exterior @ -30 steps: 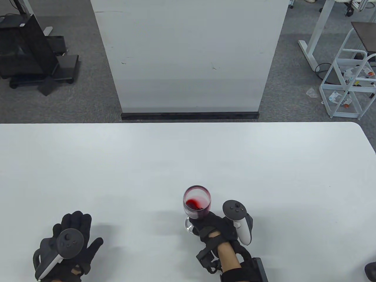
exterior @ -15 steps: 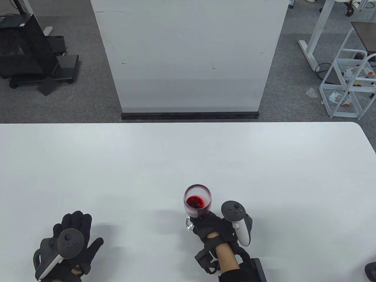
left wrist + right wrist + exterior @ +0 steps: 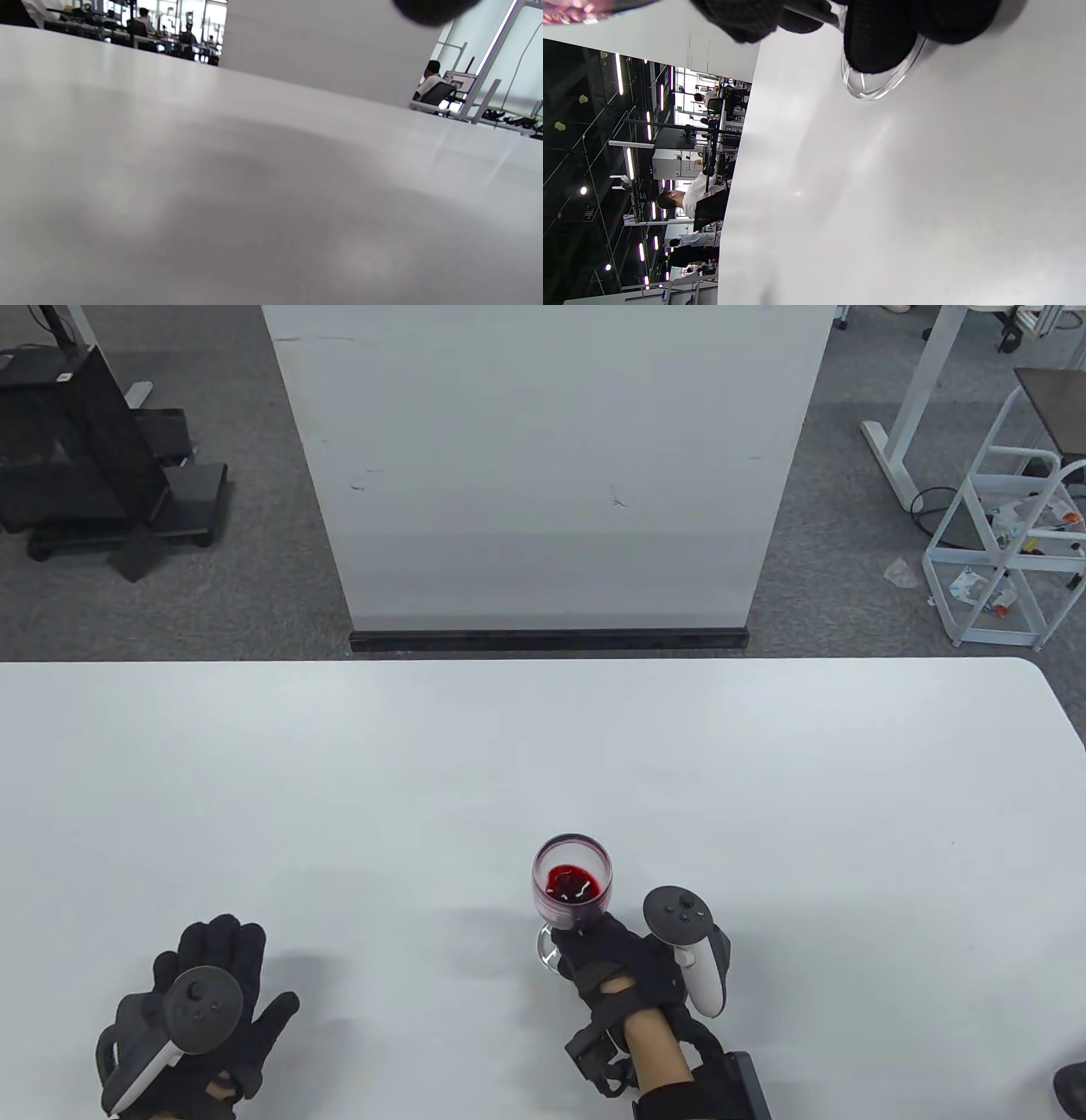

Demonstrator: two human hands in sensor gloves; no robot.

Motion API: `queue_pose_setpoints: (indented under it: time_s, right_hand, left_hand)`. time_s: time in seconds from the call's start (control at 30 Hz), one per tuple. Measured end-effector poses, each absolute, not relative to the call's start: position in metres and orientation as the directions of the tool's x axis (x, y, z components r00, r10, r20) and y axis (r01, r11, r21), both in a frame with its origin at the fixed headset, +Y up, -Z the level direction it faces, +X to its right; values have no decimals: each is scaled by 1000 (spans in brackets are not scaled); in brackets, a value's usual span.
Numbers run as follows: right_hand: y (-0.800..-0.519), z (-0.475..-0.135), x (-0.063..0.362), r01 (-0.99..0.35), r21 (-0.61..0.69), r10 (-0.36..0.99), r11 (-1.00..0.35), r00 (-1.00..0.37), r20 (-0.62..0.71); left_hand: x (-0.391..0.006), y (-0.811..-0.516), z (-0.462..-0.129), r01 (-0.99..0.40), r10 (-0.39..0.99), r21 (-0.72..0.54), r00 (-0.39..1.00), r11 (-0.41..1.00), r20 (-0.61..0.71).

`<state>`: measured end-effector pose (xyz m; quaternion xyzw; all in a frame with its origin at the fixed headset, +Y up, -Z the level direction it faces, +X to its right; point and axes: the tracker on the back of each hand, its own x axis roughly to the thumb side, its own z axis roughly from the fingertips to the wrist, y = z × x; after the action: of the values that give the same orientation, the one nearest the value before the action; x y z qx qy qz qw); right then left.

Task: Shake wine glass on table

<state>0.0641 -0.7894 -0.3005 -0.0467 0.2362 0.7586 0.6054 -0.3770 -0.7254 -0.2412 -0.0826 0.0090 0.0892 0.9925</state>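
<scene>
Right hand (image 3: 624, 963) grips wine glass (image 3: 571, 891) at the stem, lower centre of the table view.
Glass stands upright on the white table (image 3: 543, 763), red wine in the bowl, base (image 3: 878, 82) on the tabletop under the fingers (image 3: 878, 38). Left hand (image 3: 208, 1010) lies flat, fingers spread, lower left, holding nothing, well apart from the glass.
</scene>
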Motion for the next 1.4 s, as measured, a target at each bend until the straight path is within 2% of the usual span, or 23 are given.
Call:
queue_pose_setpoints:
  time_s: [0.1,0.23,0.37,0.5,0.63,0.73,0.8,0.93,1.07,1.13,1.2,1.23,1.3,1.4]
  right_hand:
    - [-786,-303,68,-923,336,884,-189,-309,-350]
    - [-790,-301,61,-946,285,897,-155,-255,-361]
    - [-787,-305,70,-917,363,881,-165,-303,-365]
    - [-792,-301,65,-951,282,901,-129,-231,-366]
    - [-786,-304,70,-916,353,880,-191,-319,-351]
    - [-790,-302,67,-948,273,898,-163,-257,-358]
    - [-791,-301,63,-948,286,900,-141,-243,-361]
    - [-787,-304,71,-924,341,885,-172,-297,-358]
    - [-794,-301,68,-956,279,905,-95,-200,-375]
    - [-790,-302,67,-947,301,902,-111,-223,-369]
    - [-784,-304,70,-914,356,878,-193,-323,-353]
    - [-785,-304,71,-915,346,878,-208,-330,-346]
    - [-789,-302,68,-941,281,895,-187,-282,-347]
    - [-789,-301,64,-947,298,904,-121,-229,-362]
  left_hand:
    - [-377,-724,-241,-179,175,-157,984,971,-34]
    - [-376,-725,-242,-177,174,-164,984,970,-34]
    - [-376,-725,-241,-169,166,-162,986,972,-34]
    - [-376,-726,-242,-175,171,-170,985,970,-36]
    - [-376,-726,-242,-167,164,-171,986,971,-34]
    - [-376,-725,-242,-175,172,-168,985,970,-33]
    - [-376,-725,-242,-175,172,-172,984,969,-34]
    - [-376,-724,-241,-178,174,-163,984,970,-36]
    - [-377,-723,-241,-182,179,-164,983,969,-36]
    - [-377,-724,-241,-183,179,-167,983,969,-36]
    - [-377,-723,-241,-180,176,-164,984,970,-38]
    - [-377,-723,-241,-181,177,-164,983,970,-40]
    - [-377,-723,-241,-182,177,-163,983,970,-40]
    - [-378,-723,-241,-184,179,-162,983,969,-45]
